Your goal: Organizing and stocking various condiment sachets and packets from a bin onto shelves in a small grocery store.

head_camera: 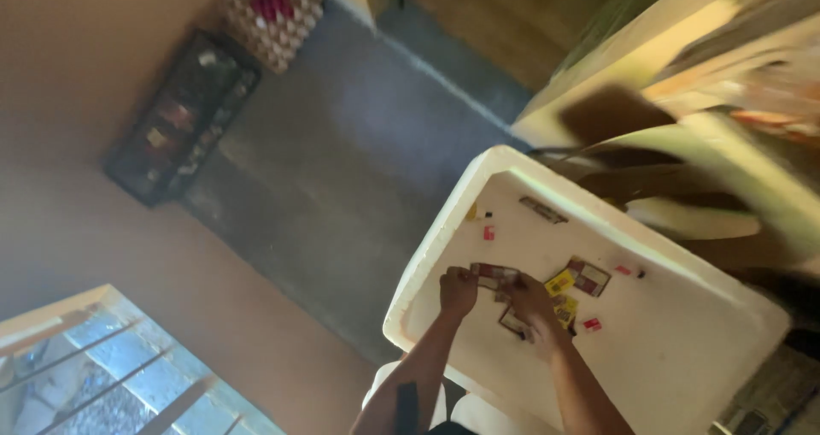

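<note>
A white foam lid or tray lies in front of me with small flat packets scattered on it. My left hand and my right hand meet over a small dark red packet, both pinching at it. Under my right hand lies another dark packet. Yellow packets and a red-and-dark packet sit just to the right. Tiny red pieces lie further up the tray.
A dark crate of bottles and an egg tray stand on the grey floor by the wall. Cardboard sheets and a pale counter crowd the right. A barred window is at lower left.
</note>
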